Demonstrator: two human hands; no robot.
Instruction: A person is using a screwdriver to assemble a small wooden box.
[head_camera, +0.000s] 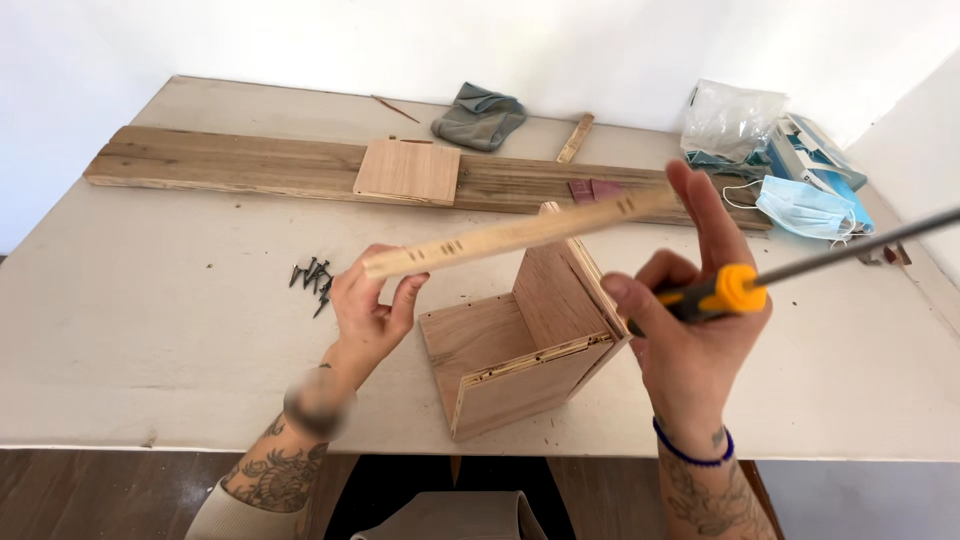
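On the table (150, 340), a long plank (240, 165) lies along the far side with a square panel (408, 171) on it. Screws (313, 275) lie near the left hand (368, 305); a grey cloth (480, 116), plastic bag (730, 120) and face mask (805, 208) sit beyond. An open plywood box (520, 345) stands between the hands. Above it, a thin wooden strip (510, 237), pale and marked with small dark dots, is pinched at its near end by the left hand and steadied by the right hand (690, 320), which also grips a yellow-handled screwdriver (735, 290).
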